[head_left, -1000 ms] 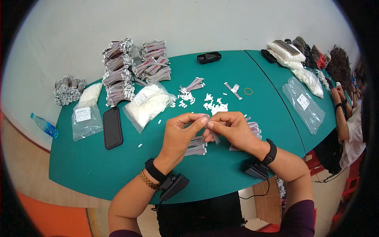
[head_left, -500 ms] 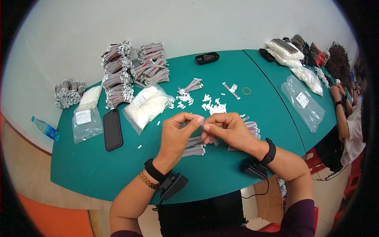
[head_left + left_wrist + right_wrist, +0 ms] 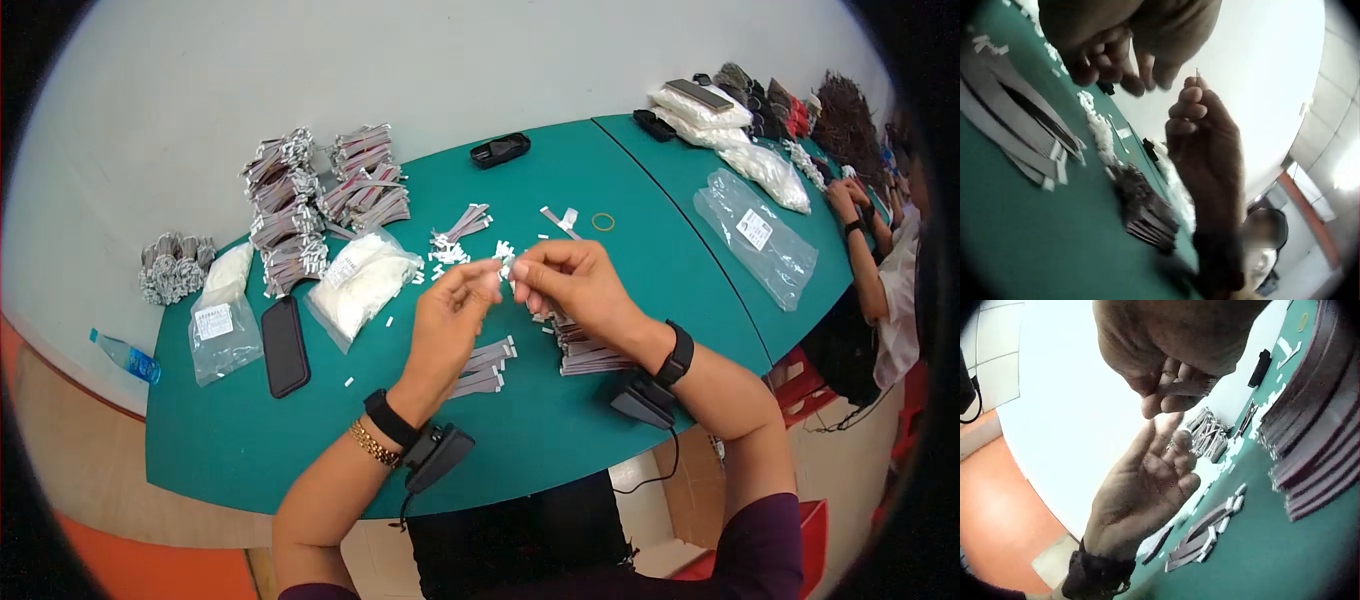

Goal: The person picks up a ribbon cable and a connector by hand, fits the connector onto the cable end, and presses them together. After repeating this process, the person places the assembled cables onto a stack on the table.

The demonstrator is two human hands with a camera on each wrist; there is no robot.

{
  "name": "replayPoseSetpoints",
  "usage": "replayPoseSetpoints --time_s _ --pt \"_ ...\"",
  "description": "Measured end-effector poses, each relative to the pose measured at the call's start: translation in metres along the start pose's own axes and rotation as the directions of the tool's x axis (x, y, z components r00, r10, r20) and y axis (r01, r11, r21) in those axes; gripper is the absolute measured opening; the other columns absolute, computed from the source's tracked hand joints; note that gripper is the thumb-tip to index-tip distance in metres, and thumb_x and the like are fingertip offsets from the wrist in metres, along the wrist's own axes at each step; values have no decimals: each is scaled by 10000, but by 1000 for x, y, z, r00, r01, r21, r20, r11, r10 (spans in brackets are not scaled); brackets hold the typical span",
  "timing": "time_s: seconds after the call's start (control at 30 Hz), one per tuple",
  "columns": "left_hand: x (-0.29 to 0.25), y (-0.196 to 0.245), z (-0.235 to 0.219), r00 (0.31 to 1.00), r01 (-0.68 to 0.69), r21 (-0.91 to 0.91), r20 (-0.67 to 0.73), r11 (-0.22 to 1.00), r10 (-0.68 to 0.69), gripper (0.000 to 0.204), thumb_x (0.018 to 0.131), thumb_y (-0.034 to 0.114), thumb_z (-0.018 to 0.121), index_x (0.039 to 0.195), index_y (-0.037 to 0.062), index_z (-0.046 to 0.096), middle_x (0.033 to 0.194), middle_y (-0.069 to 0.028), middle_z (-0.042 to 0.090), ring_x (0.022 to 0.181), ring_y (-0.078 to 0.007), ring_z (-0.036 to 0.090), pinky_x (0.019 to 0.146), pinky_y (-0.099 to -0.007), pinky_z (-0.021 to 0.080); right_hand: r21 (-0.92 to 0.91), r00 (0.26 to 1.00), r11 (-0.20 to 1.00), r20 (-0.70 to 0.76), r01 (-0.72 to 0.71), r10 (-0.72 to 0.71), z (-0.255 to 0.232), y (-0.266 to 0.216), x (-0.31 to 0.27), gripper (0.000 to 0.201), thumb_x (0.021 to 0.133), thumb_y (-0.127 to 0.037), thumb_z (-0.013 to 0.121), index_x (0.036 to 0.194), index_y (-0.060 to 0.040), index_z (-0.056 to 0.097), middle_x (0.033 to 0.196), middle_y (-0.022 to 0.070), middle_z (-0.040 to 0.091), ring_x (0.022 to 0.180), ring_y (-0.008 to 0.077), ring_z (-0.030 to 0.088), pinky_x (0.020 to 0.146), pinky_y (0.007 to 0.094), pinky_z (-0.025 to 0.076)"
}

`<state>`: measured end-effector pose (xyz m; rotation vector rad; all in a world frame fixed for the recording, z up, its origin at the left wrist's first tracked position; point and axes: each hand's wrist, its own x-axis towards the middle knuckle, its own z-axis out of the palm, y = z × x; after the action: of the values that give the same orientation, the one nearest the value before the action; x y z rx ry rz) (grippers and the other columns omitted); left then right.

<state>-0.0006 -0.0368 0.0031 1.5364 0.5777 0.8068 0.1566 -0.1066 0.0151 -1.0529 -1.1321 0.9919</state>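
Observation:
My right hand (image 3: pixel 590 295) pinches a short grey flat ribbon (image 3: pixel 1188 389) between thumb and fingers, above the table. Just to its left, my left hand (image 3: pixel 440 325) is raised with the fingers loosely bent; in the right wrist view its palm faces the camera and nothing shows in it. The two hands are close together, with a small gap between the fingertips. Below them lie loose grey ribbons with white ends (image 3: pixel 485 368) and a thicker pile of ribbons (image 3: pixel 590 355). Small white pieces (image 3: pixel 450 255) are scattered behind the hands.
Bundled ribbons (image 3: pixel 285 215), a bag of white pieces (image 3: pixel 360 285), a phone (image 3: pixel 286 346) and a bottle (image 3: pixel 127 357) are at left. A black case (image 3: pixel 500 150) and rubber band (image 3: pixel 603 222) lie farther back. A flat plastic bag (image 3: pixel 757 238) and another person's arm (image 3: pixel 862 260) are at right.
The hands have drawn slightly apart and the left fingers have come off the ribbon. The right hand has moved up, uncovering more of the ribbon pile. The head view has shifted.

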Motion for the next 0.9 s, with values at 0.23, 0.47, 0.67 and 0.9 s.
replayPoseSetpoints --time_s 0.23,0.47,0.67,0.9 --pt "16 -18 16 947 -241 680 322 692 14 244 699 102 712 907 12 622 713 -82 600 615 -181 545 566 -298 429 47 997 997 -46 64 -61 -9 5 6 168 876 -149 581 801 -4 624 674 8 610 560 38 535 489 177 431" --pt "17 -6 29 952 -199 779 298 595 -72 246 704 101 721 865 -11 571 794 -120 629 743 -262 614 658 -336 473 79 999 996 -20 32 -30 -7 4 4 182 874 -155 576 771 -7 610 646 3 600 551 34 532 475 175 422" --pt "17 -5 -1 953 -11 258 296 966 -68 162 798 57 652 926 -20 588 872 -90 650 810 -154 626 686 -280 501 90 999 994 -2 55 -55 -6 4 3 170 873 -153 578 795 -7 617 644 -2 597 555 41 533 478 181 417" --pt "2 4 -23 963 179 -146 228 973 -142 122 857 50 587 965 -3 570 879 -104 643 789 -157 632 707 -264 523 8 1000 1000 -6 0 0 3 4 -2 173 875 -165 583 842 -1 630 686 4 610 597 46 545 511 178 433"
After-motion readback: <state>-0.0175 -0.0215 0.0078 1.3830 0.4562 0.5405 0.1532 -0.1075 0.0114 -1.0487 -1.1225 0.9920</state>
